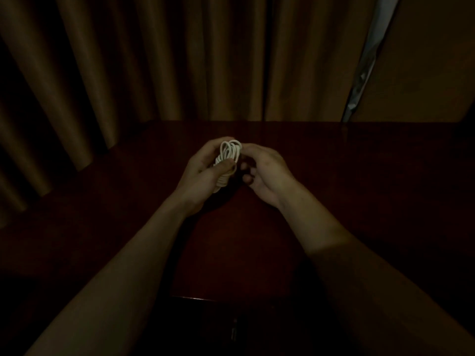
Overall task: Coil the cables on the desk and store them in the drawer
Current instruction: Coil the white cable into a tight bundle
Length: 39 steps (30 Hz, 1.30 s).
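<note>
A white cable (229,153) is wound into a small bundle of loops, held above the dark wooden desk (334,176). My left hand (203,173) grips the bundle, thumb across its lower part. My right hand (264,170) pinches the top right of the loops with its fingertips, the other fingers curled below. The bundle's lower end pokes out under my left thumb. A drawer front (234,327) with a small handle shows dimly at the desk's near edge; the dim light does not show whether it stands open.
Brown curtains (154,60) hang right behind the desk and along its left side. A pale strip (365,62) shows in a gap at the upper right. The scene is very dim.
</note>
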{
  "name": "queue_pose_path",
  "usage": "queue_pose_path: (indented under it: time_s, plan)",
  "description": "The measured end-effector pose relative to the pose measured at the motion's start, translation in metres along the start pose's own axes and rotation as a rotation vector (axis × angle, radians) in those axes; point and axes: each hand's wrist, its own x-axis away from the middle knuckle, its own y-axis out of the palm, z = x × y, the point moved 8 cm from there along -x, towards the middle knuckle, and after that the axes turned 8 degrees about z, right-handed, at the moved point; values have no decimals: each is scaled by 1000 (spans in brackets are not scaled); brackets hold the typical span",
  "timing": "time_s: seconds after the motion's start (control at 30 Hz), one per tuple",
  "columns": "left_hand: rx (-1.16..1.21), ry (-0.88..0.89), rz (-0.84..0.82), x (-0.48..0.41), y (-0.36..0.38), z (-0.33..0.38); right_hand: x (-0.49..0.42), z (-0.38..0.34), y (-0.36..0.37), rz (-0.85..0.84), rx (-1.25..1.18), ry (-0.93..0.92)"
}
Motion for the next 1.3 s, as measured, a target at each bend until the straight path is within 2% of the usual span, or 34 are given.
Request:
queue_pose_path:
  time_s: [0.07, 0.33, 0.67, 0.87, 1.1, 1.3]
  plan:
    - [12, -12, -15, 0, 1, 0, 1, 3, 0, -13, -119, 91]
    - [-9, 0, -92, 1, 5, 0, -2, 6, -11, 22, -198, 187]
    - [-23, 0, -87, 0, 5, -1, -5, -1, -9, 40, -66, 82]
    - [1, -22, -79, -4, 0, -5, -4, -1, -10, -54, 114, 100]
    - [27, -62, -66, -4, 4, -7, -3, 4, -4, 17, 86, 98]
    - [45, -89, -1, -5, -3, -9, -7, 4, -2, 72, 161, -34]
